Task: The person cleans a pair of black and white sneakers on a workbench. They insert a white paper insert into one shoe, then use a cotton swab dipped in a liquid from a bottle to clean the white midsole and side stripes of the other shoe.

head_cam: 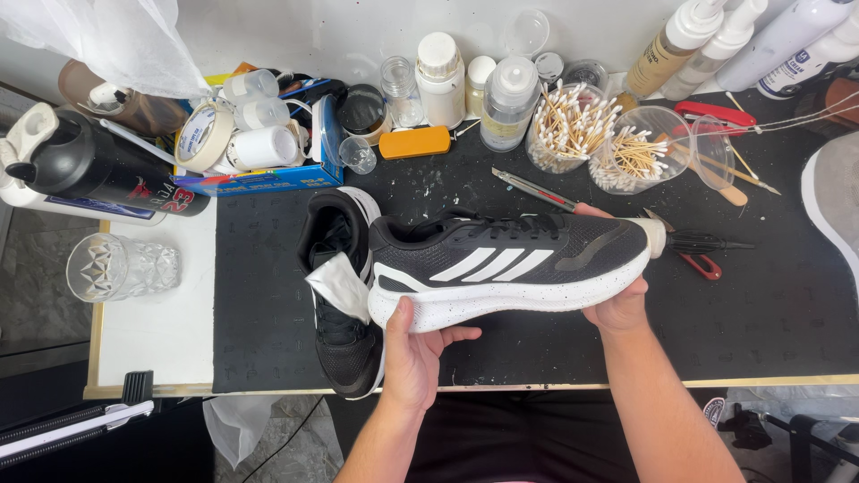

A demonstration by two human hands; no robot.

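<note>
- My left hand (413,356) fingers grip the black running shoe (510,268) heel.
- My right hand (617,309) fingers cup its toe, sideways, so I see its side.
- Second shoe (338,295) lies beside it on the desk (787,295).

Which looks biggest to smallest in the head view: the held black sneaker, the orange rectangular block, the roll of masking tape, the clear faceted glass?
1. Black sneaker with white speckled sole, held nearest the camera.
2. Clear faceted glass.
3. Roll of masking tape and orange rectangular block: too alike to rank.
</note>
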